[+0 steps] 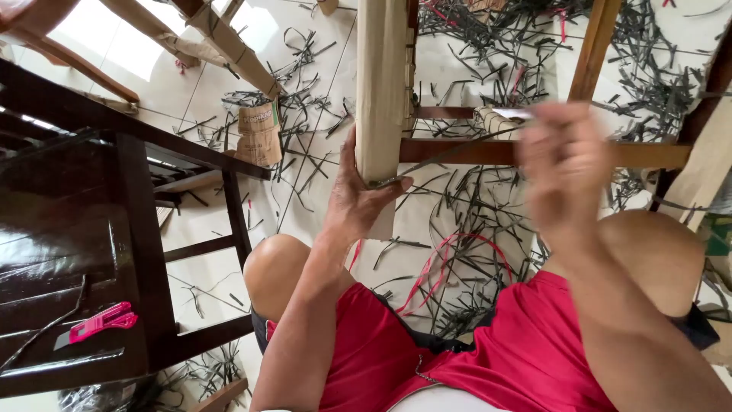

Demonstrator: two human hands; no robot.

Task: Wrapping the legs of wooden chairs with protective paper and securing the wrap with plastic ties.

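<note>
My left hand (358, 200) grips the paper-wrapped leg (380, 84) of a wooden chair frame, thumb pinning a thin dark strip (450, 152) against it. That strip runs right along the crossbar (457, 151). My right hand (566, 169) is blurred in motion in front of the crossbar, fingers closed; it seems to pinch the strip's far end, with something pale at its top. I sit with bare knees and red shorts (488, 351) below the frame.
A dark glossy wooden chair (84, 229) stands at the left with a pink utility knife (103, 320) on its seat. Several cut black and red strips (473, 244) litter the white tiled floor. More wrapped wooden legs (229, 46) lean at the top left.
</note>
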